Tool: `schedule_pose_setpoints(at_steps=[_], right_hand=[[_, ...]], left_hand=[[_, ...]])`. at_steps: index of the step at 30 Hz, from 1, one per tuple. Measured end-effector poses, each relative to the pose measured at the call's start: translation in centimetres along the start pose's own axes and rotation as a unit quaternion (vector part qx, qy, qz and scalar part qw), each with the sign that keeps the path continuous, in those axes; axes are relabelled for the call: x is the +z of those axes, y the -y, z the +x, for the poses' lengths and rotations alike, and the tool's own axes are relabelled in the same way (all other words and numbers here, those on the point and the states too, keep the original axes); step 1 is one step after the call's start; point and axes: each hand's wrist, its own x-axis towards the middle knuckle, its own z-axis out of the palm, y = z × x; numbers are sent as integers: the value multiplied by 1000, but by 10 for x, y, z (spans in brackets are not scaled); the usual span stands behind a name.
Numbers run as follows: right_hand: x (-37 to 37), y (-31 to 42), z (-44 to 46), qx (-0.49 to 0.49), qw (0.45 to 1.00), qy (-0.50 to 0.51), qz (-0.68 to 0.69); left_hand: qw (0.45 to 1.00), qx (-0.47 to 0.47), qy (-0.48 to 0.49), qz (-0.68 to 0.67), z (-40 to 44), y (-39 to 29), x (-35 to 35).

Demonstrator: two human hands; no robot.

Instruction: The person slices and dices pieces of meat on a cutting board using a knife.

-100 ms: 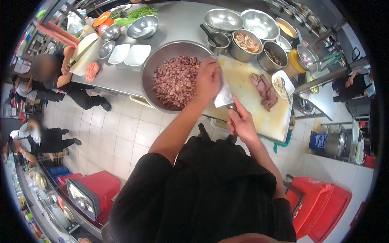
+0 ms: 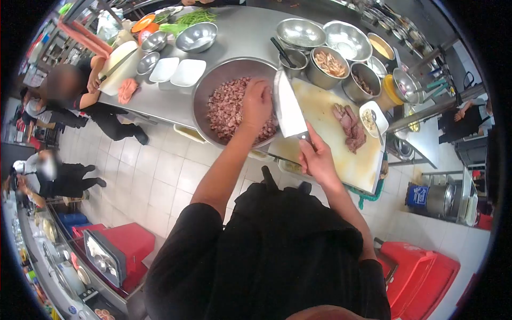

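The cleaver (image 2: 290,112) is held over the near-left corner of the cutting board (image 2: 320,109), its broad blade pointing far and slightly left beside the bowl's right rim; whether it touches the rim, I cannot tell. It looks rigid and probably blade-heavy, so the handle is the safe place to grip, though meat juices could make it slippery. The right hand (image 2: 318,157) is closed around that handle. Apart from it, to the left, the left hand (image 2: 257,104) is curled over the steel bowl (image 2: 234,68); I cannot tell whether it holds anything. The diced meat (image 2: 223,109) inside looks soft and moist, each cube light, the whole load likely heavy. Right of the blade, larger meat pieces (image 2: 350,128) lie on the board, probably floppy and slick, near a white dish (image 2: 367,112)
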Motion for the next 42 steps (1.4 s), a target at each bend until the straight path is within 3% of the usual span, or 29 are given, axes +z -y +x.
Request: schedule_pose_setpoints(at_steps=[3, 5, 8, 13, 21, 25, 28, 33, 35, 42], right_hand=[[-15, -4, 7, -42, 999, -29, -18], [-40, -35, 4, -71, 995, -64, -20], [-72, -81, -11, -238, 924, -172, -243], [-103, -142, -45, -23, 897, -186, -400], [-136, -203, -60, -122, 949, -276, -90], [-170, -210, -80, -112, 951, -288, 20], [-187, -202, -100, 11, 960, -279, 31], [-211, -224, -113, -88, 958, -273, -17], [-219, -227, -120, -112, 953, -279, -26], [-257, -239, -122, -79, 960, -267, 26]], left_hand=[[998, -26, 7, 57, 9, 28, -33], [982, 5, 12, 186, 12, 37, -48], [987, -9, 44, 153, 20, 31, -58], [991, 86, 30, 101, 28, 8, -29], [978, 169, 119, 29, 9, -43, 88], [956, 150, 251, 31, -21, -57, 146], [931, 148, 332, 29, -49, -64, 184], [912, 197, 358, 37, -60, -62, 235], [894, 177, 412, 19, -52, -68, 252], [889, 146, 420, 110, -38, -53, 306]])
